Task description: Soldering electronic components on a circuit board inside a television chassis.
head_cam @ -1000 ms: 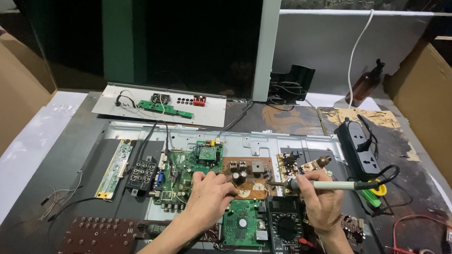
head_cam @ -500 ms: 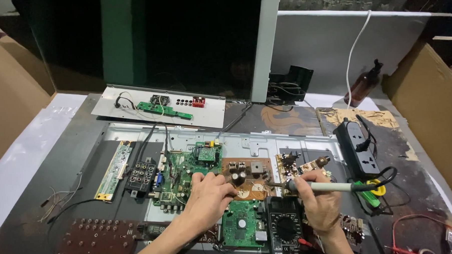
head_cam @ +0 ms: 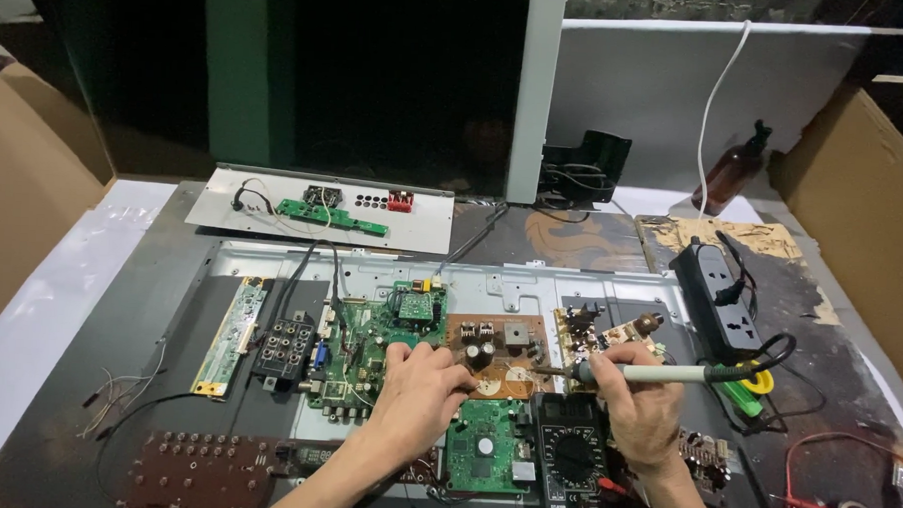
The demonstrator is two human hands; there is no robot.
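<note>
Dark workbench (head_cam: pixel 119 323): two green boards, one multimeter (head_cam: pixel 571 469). Right hand (head_cam: pixel 638 403) grip closed on soldering iron (head_cam: pixel 657 372); left hand (head_cam: pixel 419 393) apparently empty, pressing brown board (head_cam: pixel 498 351).

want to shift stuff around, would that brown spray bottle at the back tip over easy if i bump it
Probably, yes: the brown spray bottle stands upright, tall and narrow, with its trigger head at the top. It looks like light plastic, so a nudge may topple it. The white cable hangs right beside it and might snag.
</note>
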